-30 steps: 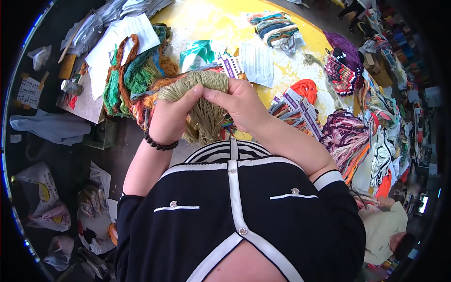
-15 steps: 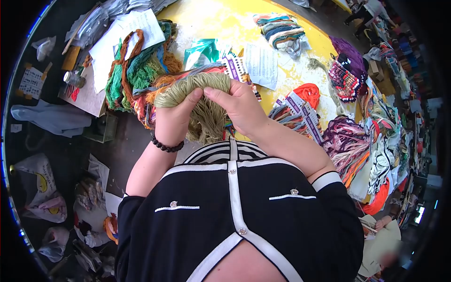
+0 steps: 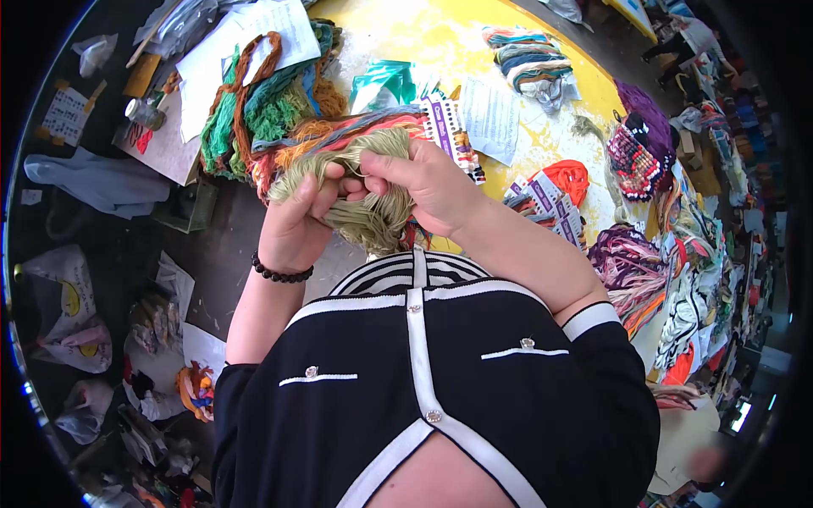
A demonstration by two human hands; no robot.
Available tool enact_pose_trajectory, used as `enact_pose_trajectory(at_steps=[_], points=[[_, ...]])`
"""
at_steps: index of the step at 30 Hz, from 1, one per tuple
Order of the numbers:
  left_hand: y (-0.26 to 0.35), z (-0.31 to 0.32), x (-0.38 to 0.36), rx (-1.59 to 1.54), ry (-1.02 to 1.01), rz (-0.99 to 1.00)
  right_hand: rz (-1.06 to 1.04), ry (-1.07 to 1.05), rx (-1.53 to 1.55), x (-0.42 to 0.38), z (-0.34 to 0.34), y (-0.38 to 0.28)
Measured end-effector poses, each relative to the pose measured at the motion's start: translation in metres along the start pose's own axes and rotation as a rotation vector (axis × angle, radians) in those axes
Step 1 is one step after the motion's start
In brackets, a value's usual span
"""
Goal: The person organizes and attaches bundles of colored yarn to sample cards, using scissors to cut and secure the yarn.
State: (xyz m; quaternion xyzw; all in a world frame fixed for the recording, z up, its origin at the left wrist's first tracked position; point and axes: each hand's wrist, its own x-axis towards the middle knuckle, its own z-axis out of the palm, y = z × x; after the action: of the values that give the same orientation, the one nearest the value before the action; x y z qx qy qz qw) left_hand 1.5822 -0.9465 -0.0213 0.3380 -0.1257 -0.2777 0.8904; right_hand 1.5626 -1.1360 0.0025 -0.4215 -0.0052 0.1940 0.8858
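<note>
A hank of pale olive-green embroidery thread (image 3: 373, 222) is held up in front of my chest, above the table edge. My left hand (image 3: 306, 207) is closed around its left part, thumb on top and fingers curled into the strands. On the right side, my right hand (image 3: 415, 182) pinches the strands between thumb and fingers. The hank is parted near the middle, and loose strands hang below both hands. Just behind it lie orange, pink and grey-blue threads (image 3: 339, 135) fastened to a punched card labelled Cross Stitch (image 3: 440, 123).
Green and brown hanks (image 3: 262, 110) lie at the back left beside white papers (image 3: 292, 30). On the yellow table (image 3: 423, 30) are a printed sheet (image 3: 489, 118), a blue-and-cream bundle (image 3: 529, 63), a red hank (image 3: 566, 179) and purple-pink threads (image 3: 627, 271). Plastic bags (image 3: 72, 296) lie at left.
The smooth folded top of the olive hank is now parted and loosened between my hands. My left hand has shifted slightly left and down, its fingers now showing among the strands.
</note>
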Motion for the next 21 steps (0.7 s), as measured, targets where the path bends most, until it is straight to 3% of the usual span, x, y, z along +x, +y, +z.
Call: enact_pose_trajectory(at_steps=[2,4,6,7,14,15,16,20,21], points=[[0.009,0.003,-0.008,0.077,0.050,0.009,-0.015,0.061,0.013,-0.002,0.000,-0.005],[0.031,-0.016,-0.027,-0.417,0.141,0.109,-0.035,0.128,0.035,-0.006,-0.011,-0.015],[0.068,-0.041,-0.048,-0.770,0.059,0.179,-0.081,0.012,0.452,-0.016,-0.039,-0.039],[0.083,-0.055,-0.064,-0.796,0.165,0.280,-0.118,0.098,0.431,-0.025,-0.048,-0.049],[0.176,-0.192,-0.204,-0.682,0.710,0.650,-0.379,0.465,0.466,-0.065,-0.161,-0.117],[0.188,-0.193,-0.210,-0.625,0.869,0.690,-0.415,0.514,0.452,-0.068,-0.179,-0.122],[0.209,-0.233,-0.236,-0.616,0.843,0.647,-0.415,0.517,0.458,-0.070,-0.192,-0.126],[0.279,-0.290,-0.282,-0.699,0.896,0.527,-0.485,0.647,0.453,-0.076,-0.237,-0.137],[0.297,-0.309,-0.290,-0.541,1.109,0.603,-0.478,0.713,0.493,-0.075,-0.249,-0.137]])
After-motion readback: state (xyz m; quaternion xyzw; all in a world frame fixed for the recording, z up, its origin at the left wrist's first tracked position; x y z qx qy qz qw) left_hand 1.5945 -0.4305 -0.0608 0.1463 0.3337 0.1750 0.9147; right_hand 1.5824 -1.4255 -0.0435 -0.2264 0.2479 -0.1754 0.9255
